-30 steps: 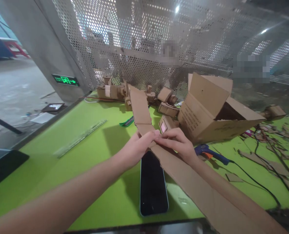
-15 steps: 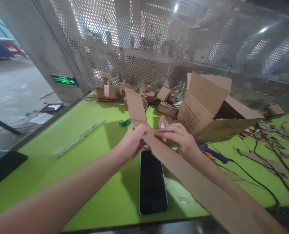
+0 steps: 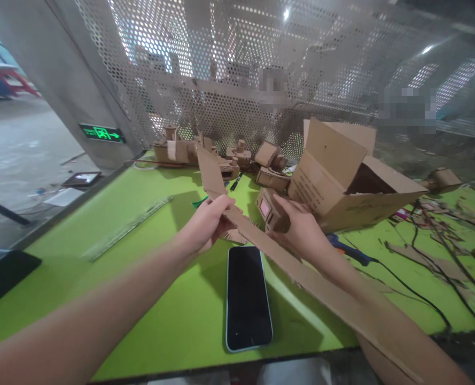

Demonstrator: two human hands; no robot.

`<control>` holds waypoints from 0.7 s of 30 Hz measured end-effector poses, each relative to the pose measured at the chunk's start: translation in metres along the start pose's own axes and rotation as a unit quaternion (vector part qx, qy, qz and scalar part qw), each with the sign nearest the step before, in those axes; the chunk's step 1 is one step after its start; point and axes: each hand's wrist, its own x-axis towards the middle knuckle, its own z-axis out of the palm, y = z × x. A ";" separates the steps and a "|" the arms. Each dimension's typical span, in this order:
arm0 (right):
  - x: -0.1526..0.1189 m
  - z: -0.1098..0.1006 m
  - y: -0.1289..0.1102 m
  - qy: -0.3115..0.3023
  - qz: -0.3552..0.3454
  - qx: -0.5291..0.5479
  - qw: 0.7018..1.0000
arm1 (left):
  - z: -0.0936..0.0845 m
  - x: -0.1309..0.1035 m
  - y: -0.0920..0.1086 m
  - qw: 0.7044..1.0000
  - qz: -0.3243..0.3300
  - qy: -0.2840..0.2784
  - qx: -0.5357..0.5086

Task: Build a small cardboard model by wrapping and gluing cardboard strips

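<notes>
My left hand (image 3: 211, 222) pinches a long cardboard strip (image 3: 273, 246), which bends upward at its far end and runs back over my right forearm's side toward the lower right. My right hand (image 3: 301, 227) has its thumb and fingers around a small cardboard box (image 3: 277, 211) with a pink window on its front. That box rests on the green table (image 3: 149, 299). Beneath the strip lies a black-screened phone (image 3: 248, 299). A ragged cardboard scrap (image 3: 237, 235) shows just beyond my left fingers.
A large open carton (image 3: 341, 187) stands at the right, with a blue glue gun (image 3: 351, 250) and its cord before it. Several cardboard models (image 3: 181, 152) line the perforated metal wall. A clear ruler (image 3: 131, 227) lies left; a pen (image 3: 235, 182) lies behind the strip. Scraps (image 3: 429, 262) litter the right.
My right hand has left the strip and moved onto the small box with the pink window. The strip has tilted more edge-on in my left hand, which has shifted slightly left.
</notes>
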 end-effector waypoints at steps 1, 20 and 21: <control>0.001 -0.001 -0.002 0.009 0.010 0.010 1.000 | 0.000 0.001 -0.001 1.000 -0.004 -0.001 0.002; -0.011 -0.004 -0.030 0.182 -0.242 0.079 0.950 | 0.002 -0.005 -0.017 0.978 -0.019 -0.205 -0.026; -0.010 -0.004 -0.029 0.174 -0.252 0.075 0.949 | 0.002 -0.005 -0.016 0.980 -0.014 -0.199 -0.023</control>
